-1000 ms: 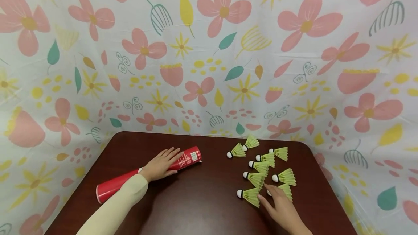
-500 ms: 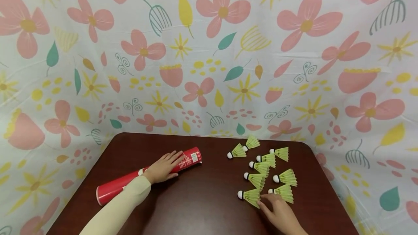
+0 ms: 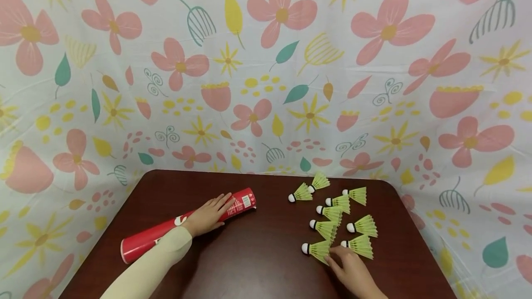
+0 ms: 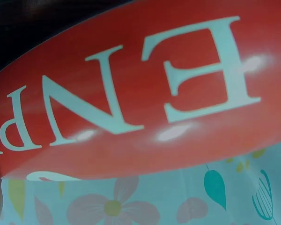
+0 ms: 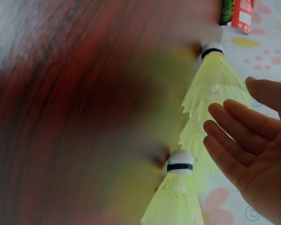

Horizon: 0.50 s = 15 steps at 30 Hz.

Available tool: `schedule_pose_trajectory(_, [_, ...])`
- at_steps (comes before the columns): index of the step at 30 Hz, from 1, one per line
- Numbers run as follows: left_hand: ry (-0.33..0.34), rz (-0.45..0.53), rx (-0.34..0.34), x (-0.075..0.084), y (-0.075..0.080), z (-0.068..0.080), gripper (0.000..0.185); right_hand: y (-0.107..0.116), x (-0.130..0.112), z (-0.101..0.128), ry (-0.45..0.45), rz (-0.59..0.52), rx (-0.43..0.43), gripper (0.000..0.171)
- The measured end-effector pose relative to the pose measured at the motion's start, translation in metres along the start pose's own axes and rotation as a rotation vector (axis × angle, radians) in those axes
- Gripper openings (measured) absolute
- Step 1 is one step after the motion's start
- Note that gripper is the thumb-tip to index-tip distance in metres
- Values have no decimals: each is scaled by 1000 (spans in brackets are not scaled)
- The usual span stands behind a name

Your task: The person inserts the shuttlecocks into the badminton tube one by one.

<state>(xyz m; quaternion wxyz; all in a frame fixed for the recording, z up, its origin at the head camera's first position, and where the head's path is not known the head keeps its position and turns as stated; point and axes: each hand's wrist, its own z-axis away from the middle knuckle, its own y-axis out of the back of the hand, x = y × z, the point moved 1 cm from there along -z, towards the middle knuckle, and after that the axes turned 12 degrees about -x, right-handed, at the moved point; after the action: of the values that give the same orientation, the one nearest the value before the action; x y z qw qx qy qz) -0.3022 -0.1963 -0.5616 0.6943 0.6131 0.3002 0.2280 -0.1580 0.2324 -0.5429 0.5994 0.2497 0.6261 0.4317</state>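
Observation:
A red cardboard tube (image 3: 149, 239) lies slantwise on the dark brown table (image 3: 257, 266); its white lettering (image 4: 131, 98) fills the left wrist view. My left hand (image 3: 219, 207) rests flat on the tube's far half, fingers straight. Several yellow-green shuttlecocks with white cork heads lie in a loose cluster (image 3: 332, 213) on the right. My right hand (image 3: 335, 257) lies open just behind the nearest shuttlecock (image 3: 317, 249), its fingertips at that skirt, with another shuttlecock (image 3: 358, 245) beside them. The right wrist view shows straight fingers (image 5: 234, 136) next to two shuttlecock skirts (image 5: 213, 84).
A flowered plastic sheet (image 3: 266, 82) hangs as a backdrop behind and around the table. The table's rounded far corners and right edge (image 3: 399, 197) lie close to the shuttlecocks. Bare wood stretches between the tube and the cluster.
My right hand has drawn back toward the near edge, uncovering the shuttlecock it lay over. The left hand and tube have stayed put.

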Motion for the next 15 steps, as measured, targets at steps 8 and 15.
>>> schedule_pose_trajectory(8, [4,-62,0,1,1,0,84,1,-6,-3,-33,-53,0,11])
schedule_pose_trajectory(15, [-4,-42,4,3,5,2,84,0,-9,-4,-56,-129,52,13])
